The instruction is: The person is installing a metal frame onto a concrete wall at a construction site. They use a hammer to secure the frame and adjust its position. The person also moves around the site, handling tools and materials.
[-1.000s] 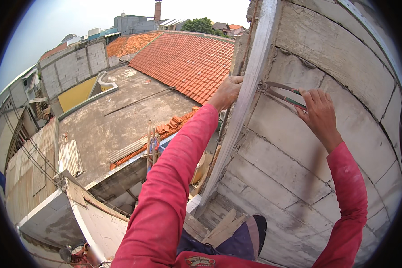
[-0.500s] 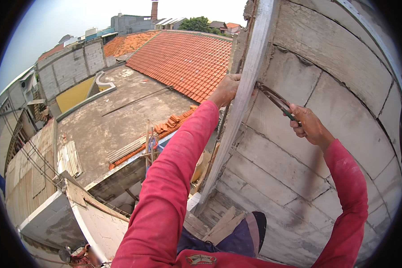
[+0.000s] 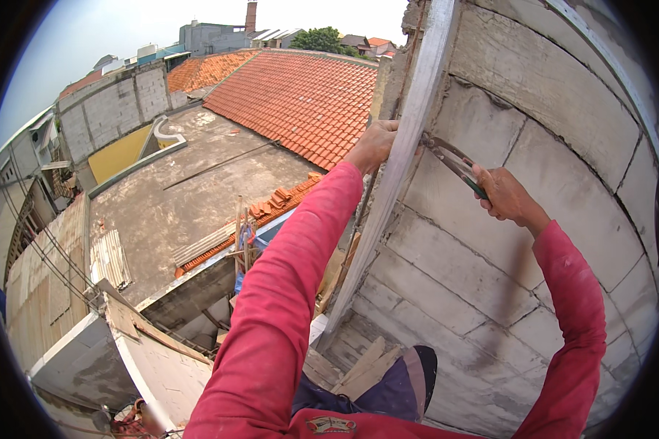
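My left hand (image 3: 373, 145) is closed on the edge of a long pale grey bar (image 3: 390, 186), its fingertips hidden behind it. This bar runs steeply along the end of a block wall (image 3: 483, 227). On the bar's other side, my right hand (image 3: 507, 196) grips the handles of a pair of pincers (image 3: 458, 162), long-handled with green grips. Their jaws meet the bar's edge at the height of my left hand. Whether they bite on a wire there is too small to tell.
Wooden boards (image 3: 366, 364) lie below by my legs. Left of the bar is a drop toward a flat concrete roof (image 3: 220, 164) and an orange tiled roof (image 3: 293, 95). Cables (image 3: 51, 238) cross at far left. Another pale metal bar (image 3: 613, 62) crosses the wall's upper right.
My right hand and the pincer handles have shifted very slightly, the handles looking closer together. My left hand stays at the bar. The view has tilted a little.
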